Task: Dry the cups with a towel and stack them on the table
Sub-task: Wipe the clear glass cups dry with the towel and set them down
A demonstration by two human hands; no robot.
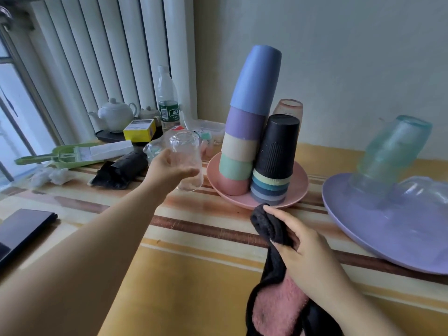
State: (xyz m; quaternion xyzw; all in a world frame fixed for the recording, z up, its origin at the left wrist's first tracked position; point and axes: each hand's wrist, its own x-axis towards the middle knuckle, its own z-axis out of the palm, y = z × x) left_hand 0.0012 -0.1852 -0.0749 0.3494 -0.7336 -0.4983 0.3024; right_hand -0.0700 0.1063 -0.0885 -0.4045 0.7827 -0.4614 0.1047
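Head view: left hand (169,168) around glass (185,161)

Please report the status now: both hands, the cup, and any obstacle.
Left hand grips clear glass, inverted. Right hand holds towel. Pink plate crowded with stacks.

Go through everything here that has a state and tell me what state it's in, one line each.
Clear glass: upside down, gripped by the left hand, off the table.
Towel: bunched, held by the right hand.
Tall pastel cup stack: upside down, nested, leaning, on the pink plate.
Black-topped cup stack: upside down, nested, same plate.
Green glasses: upside down, stacked, on the purple plate.
Water bottle: upright, capped.
Teapot: lid on.
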